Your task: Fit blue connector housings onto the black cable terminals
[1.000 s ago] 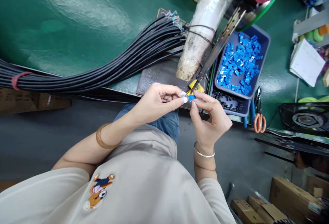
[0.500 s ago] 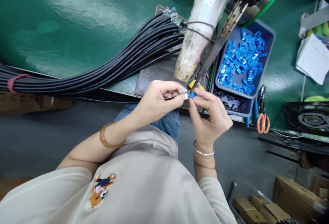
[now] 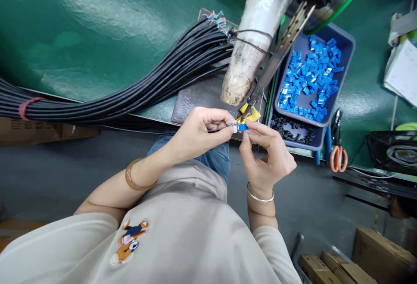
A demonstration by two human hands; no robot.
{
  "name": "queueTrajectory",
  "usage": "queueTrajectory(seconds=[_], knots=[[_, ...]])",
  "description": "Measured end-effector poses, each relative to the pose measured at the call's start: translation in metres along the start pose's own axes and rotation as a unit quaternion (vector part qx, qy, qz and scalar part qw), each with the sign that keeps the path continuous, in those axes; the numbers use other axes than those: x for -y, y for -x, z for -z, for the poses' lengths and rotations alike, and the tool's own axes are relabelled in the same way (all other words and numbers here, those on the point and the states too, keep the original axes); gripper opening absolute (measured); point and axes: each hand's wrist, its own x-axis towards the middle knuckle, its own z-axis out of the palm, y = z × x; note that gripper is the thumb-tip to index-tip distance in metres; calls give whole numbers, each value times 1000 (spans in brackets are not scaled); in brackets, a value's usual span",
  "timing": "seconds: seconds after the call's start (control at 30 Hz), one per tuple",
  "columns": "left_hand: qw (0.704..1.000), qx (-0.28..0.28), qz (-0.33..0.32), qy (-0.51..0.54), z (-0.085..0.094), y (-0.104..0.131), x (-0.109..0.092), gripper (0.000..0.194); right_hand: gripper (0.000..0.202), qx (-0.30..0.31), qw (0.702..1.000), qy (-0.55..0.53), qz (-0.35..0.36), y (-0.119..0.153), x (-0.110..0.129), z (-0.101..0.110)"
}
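My left hand [image 3: 208,130] is closed in a pinch, with something whitish at its fingertips. From that pinch a small blue connector [image 3: 242,127] with a pale end sticks out to the right. My right hand [image 3: 269,151] has its index fingertip on the blue connector and its thumb just below, the fingers curled round it. Just above the connector the dark tip of a soldering iron [image 3: 260,85] points down at it. A yellow piece [image 3: 251,112] lies behind that tip. What the left fingers cover is hidden.
A blue-grey tray [image 3: 348,54] of blue connectors overlaps another tray [image 3: 318,142] of small black parts. Orange-handled scissors [image 3: 339,159] stand right of them. Black cables [image 3: 156,80] bundle at left. A whitish duct [image 3: 250,45] hangs above the hands.
The connector sits slightly lower in view, and my right thumb has moved a little away from it. The trays and scissors have shifted right in view.
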Motion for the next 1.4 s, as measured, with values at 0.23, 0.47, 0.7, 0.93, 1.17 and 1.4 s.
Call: queueTrajectory(seconds=[0.23, 0.47, 0.7, 0.93, 1.17, 1.4], knots=[[959, 222, -53, -168, 10, 12, -5, 14, 13, 19, 994, -31, -103, 2, -3, 24], [957, 199, -48, -207, 22, 25, 6, 17, 28, 162, 981, 103, 20, -1, -8, 11], [859, -214, -180, -429, 45, -7, 10, 17, 19, 135, 967, 215, 18, -6, -19, -1], [825, -214, -166, -496, 43, -24, 21, 18, 19, -202, 969, 144, 0, -12, -8, 37], [843, -203, -178, -464, 49, -20, 25, 15, 17, -289, 935, 203, -6, -11, -14, 68], [862, -172, -161, -449, 48, -10, 19, 7, 25, 69, 930, 352, -80, -10, -101, 95]])
